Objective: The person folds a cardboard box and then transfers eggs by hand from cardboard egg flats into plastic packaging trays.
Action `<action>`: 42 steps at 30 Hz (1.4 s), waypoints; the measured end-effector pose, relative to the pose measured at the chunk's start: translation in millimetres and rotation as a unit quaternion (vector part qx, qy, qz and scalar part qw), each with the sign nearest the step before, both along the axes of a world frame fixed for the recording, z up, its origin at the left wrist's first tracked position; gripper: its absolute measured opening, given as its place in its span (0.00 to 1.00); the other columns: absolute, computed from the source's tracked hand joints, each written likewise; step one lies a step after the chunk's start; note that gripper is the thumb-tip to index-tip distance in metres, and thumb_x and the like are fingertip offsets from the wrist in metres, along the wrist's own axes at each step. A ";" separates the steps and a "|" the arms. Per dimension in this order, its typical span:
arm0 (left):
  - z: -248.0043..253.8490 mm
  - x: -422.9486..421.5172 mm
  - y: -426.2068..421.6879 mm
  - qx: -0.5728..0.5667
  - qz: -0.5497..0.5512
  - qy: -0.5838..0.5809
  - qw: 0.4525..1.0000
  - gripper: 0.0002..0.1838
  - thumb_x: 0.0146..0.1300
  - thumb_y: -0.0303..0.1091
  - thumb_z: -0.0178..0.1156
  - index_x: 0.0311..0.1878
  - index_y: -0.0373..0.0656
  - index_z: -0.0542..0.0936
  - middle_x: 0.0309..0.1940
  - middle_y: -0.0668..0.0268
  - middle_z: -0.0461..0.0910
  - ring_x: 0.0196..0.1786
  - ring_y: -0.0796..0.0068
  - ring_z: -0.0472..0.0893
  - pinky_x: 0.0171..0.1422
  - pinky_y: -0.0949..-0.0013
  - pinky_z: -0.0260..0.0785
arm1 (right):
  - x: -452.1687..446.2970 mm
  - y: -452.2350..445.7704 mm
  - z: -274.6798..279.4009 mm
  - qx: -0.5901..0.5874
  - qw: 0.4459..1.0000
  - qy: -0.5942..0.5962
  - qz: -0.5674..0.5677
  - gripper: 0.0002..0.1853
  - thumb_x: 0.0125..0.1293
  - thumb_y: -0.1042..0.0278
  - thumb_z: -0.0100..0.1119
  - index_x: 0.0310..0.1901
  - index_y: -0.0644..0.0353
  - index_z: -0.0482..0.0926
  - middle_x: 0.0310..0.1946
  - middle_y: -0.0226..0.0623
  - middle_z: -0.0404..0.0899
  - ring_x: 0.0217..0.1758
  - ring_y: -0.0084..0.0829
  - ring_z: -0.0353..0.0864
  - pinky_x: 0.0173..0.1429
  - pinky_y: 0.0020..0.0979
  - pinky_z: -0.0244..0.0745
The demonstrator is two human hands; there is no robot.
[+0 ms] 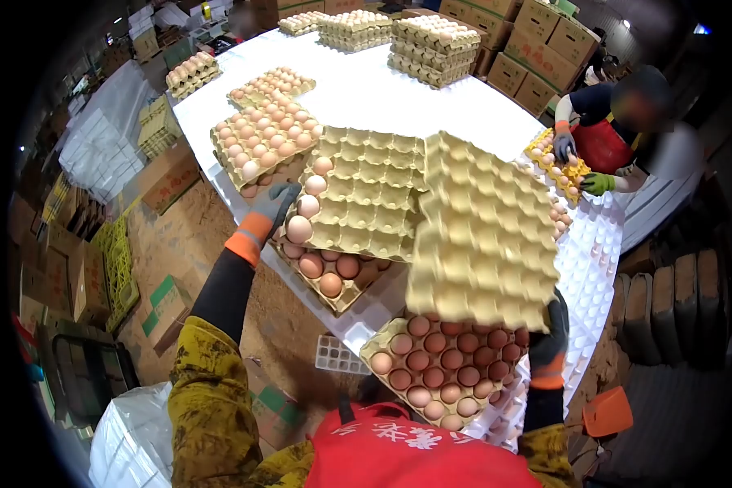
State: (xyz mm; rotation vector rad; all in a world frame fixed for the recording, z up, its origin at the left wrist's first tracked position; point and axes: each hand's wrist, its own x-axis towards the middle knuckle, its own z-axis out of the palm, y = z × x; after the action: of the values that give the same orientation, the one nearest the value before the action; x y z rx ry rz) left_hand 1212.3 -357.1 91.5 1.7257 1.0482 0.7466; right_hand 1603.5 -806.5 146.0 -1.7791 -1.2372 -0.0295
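My left hand [276, 213], in a grey and orange glove, is at the left edge of a pulp tray [366, 191] with a column of several eggs along its left side; its other visible cups are bare. My right hand [550, 337], gloved too, grips the lower right corner of a raised, tilted pulp tray [488, 232] with no eggs showing on it. Below that tray lies a tray of brown eggs [447, 366]. Another egg tray [330, 272] is partly hidden under the left one. Beyond my left hand rests a tray of lighter eggs [264, 138].
Across the white table [342, 81], a co-worker [610, 130] in gloves handles eggs at a yellow tray [557, 167]. Stacked egg trays [435, 49] stand at the far edge, with cartons [537, 49] behind. An orange scoop-like object [607, 412] is at the lower right.
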 end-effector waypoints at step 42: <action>86.6 -23.4 -108.2 -0.211 0.116 -0.166 0.956 0.15 0.66 0.39 0.67 0.49 0.39 0.82 0.47 0.65 0.80 0.42 0.74 0.80 0.46 0.69 0.77 | -105.3 408.7 41.3 -0.048 0.748 0.517 0.413 0.20 0.66 0.65 0.61 0.57 0.63 0.78 0.51 0.37 0.80 0.54 0.31 0.80 0.59 0.34 0.79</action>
State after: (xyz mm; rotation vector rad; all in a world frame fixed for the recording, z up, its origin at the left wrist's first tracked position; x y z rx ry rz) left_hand 1188.9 -465.3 178.1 1.0836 1.0888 0.8530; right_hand 1498.2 -397.8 187.3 -0.8486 -1.0186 1.3638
